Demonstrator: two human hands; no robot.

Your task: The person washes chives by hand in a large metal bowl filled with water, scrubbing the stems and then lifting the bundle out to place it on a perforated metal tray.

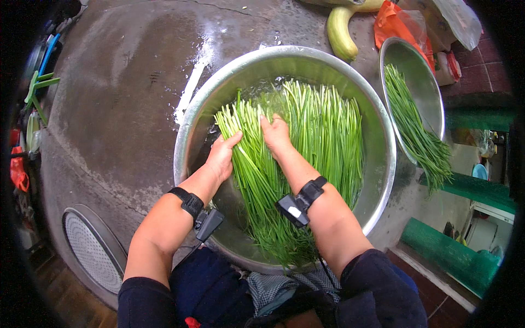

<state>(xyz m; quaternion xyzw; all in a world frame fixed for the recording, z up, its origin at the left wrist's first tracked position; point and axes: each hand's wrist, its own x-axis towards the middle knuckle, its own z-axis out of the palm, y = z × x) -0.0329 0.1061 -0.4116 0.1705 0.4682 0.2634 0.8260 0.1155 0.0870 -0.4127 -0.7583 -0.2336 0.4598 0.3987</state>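
Observation:
A large round metal basin (379, 164) holds water and long green garlic chives (324, 139), their pale stem ends towards the far side. My left hand (221, 155) grips the left edge of a bunch of chives (256, 164), thumb on top of the stems. My right hand (275, 133) is at the bunch's other side, among the stems near their pale ends; its fingers are partly hidden by stems and water. The leafy tips lie in the basin's near part.
To the right, a tilted metal bowl (422, 90) holds more chives. Beyond the basin lie a pale green gourd (342, 35) and an orange plastic bag (389, 24). A perforated metal tray (92, 246) lies at lower left; green ledges (451, 250) stand at right.

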